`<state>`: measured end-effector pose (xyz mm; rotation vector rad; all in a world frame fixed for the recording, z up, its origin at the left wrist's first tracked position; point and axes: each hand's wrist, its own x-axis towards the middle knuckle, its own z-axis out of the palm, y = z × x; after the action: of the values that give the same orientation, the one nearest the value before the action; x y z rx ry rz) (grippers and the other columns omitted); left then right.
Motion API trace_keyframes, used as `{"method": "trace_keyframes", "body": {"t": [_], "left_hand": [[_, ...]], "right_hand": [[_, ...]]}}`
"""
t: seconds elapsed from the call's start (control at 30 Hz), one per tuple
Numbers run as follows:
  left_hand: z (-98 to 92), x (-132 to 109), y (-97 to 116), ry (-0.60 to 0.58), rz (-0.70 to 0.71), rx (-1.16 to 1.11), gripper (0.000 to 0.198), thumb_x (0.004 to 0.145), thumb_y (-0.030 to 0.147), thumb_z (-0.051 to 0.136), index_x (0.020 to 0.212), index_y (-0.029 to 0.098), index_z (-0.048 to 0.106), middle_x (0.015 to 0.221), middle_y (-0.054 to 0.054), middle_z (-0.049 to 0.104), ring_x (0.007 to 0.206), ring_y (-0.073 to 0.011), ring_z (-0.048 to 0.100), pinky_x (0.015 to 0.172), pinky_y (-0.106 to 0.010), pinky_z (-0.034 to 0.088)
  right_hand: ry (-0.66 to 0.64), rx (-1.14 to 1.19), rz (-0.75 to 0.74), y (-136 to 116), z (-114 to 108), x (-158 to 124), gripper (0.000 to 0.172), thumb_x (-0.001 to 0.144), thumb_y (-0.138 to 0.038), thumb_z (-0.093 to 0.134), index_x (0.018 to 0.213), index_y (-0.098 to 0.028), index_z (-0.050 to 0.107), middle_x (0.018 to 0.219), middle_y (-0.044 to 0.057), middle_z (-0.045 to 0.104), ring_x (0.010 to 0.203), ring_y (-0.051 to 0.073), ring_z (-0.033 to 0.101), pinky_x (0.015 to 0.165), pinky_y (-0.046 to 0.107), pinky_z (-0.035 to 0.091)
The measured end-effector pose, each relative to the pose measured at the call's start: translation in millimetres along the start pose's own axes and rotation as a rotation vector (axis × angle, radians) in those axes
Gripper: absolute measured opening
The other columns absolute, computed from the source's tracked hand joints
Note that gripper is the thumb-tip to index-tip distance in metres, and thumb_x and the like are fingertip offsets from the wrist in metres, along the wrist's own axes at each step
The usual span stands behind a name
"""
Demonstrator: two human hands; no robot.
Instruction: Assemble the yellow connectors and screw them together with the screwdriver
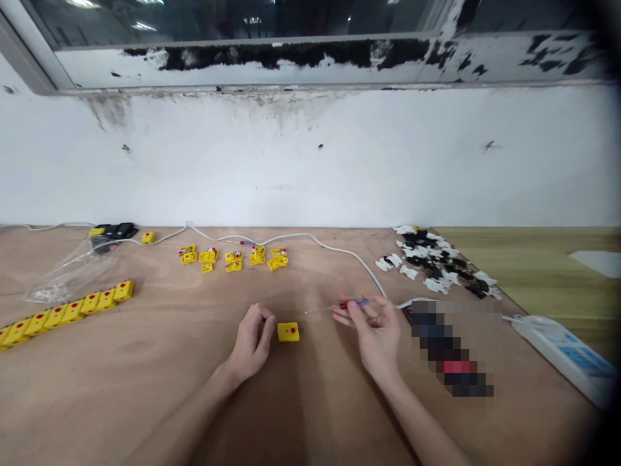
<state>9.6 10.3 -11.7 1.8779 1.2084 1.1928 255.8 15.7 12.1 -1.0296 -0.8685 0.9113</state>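
Note:
My right hand (pixel 381 333) holds a small screwdriver (pixel 356 303) with a red and clear-purple handle. Its thin shaft points left, with the tip above the table. Just left of that tip, a yellow box-shaped part (pixel 288 332) with a red button lies on the wood. Beside this part rests my left hand (pixel 253 340), fingers curled closed; what they hold, if anything, is hidden. Farther back lie several opened yellow housings (pixel 233 261) with red and metal bits. A second screwdriver (pixel 246 243) is behind them, near the cable.
A slanting row of yellow boxes (pixel 74 311) stands at left, near a clear plastic bag (pixel 68 275). Black and white pieces (pixel 436 259) are heaped at back right. A white cable (pixel 334 248) crosses to a power strip (pixel 563 353). A pixelated dark object (pixel 449 349) lies right.

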Motion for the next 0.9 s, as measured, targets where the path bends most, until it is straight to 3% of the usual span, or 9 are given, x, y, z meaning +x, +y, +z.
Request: {"method": "trace_keyframes", "body": {"t": [0.3, 0.7, 0.9], "left_hand": [[2.1, 1.0, 4.3, -0.135, 0.126, 0.09, 0.011, 0.101, 0.025, 0.044, 0.096, 0.021, 0.053, 0.092, -0.008, 0.059, 0.085, -0.02, 0.056, 0.078, -0.035, 0.047], [1.6, 0.0, 6.3, -0.142, 0.169, 0.131, 0.006, 0.099, 0.022, 0.047, 0.097, 0.021, 0.052, 0.091, -0.008, 0.06, 0.084, -0.0197, 0.056, 0.076, -0.035, 0.048], [3.2, -0.2, 5.9, -0.157, 0.159, 0.165, 0.01, 0.1, 0.025, 0.046, 0.096, 0.02, 0.054, 0.091, -0.009, 0.061, 0.084, -0.0204, 0.056, 0.077, -0.036, 0.047]], "right_hand": [[-0.056, 0.068, 0.097, 6.5, 17.4, -23.5, 0.041, 0.08, -0.037, 0.08, 0.103, -0.025, 0.049, 0.092, 0.005, 0.079, 0.073, 0.023, 0.078, 0.068, 0.042, 0.068], [-0.077, 0.068, 0.104, 7.5, 21.5, -27.0, 0.04, 0.081, -0.035, 0.08, 0.102, -0.024, 0.048, 0.092, 0.006, 0.079, 0.077, 0.024, 0.077, 0.07, 0.043, 0.068], [-0.126, 0.06, 0.098, 7.7, 22.9, -33.0, 0.034, 0.089, -0.041, 0.07, 0.115, -0.024, 0.056, 0.114, 0.01, 0.074, 0.092, 0.027, 0.076, 0.08, 0.049, 0.065]]}}
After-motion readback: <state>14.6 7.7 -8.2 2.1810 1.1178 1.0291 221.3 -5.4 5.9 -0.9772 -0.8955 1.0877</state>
